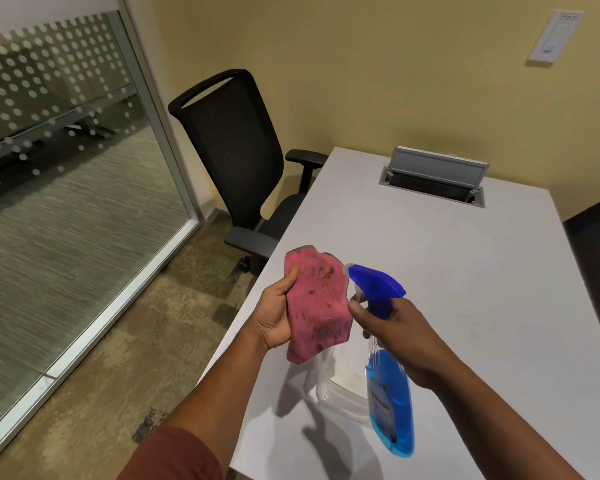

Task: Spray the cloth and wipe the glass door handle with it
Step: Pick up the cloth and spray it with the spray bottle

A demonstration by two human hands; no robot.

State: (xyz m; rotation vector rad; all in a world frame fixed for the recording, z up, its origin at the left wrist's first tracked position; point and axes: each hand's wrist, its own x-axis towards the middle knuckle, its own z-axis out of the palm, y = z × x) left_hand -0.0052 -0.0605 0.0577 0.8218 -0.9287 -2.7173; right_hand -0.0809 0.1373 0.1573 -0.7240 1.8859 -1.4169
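Note:
My left hand (274, 313) holds a stained pink cloth (317, 306) upright over the near left corner of the white table (465, 271). My right hand (395, 334) grips the neck of a spray bottle (390, 393) with blue liquid. Its blue nozzle (371, 284) points left at the cloth, almost touching it, and a finger rests on the trigger. No door handle is in view; a frosted-dot glass panel (66, 168) stands at the left.
A black office chair (239, 168) sits between the glass panel and the table's left edge. A clear plastic bag (340, 396) lies on the table under my hands. An open cable box (433, 181) is set into the table's far end. Carpeted floor runs along the left.

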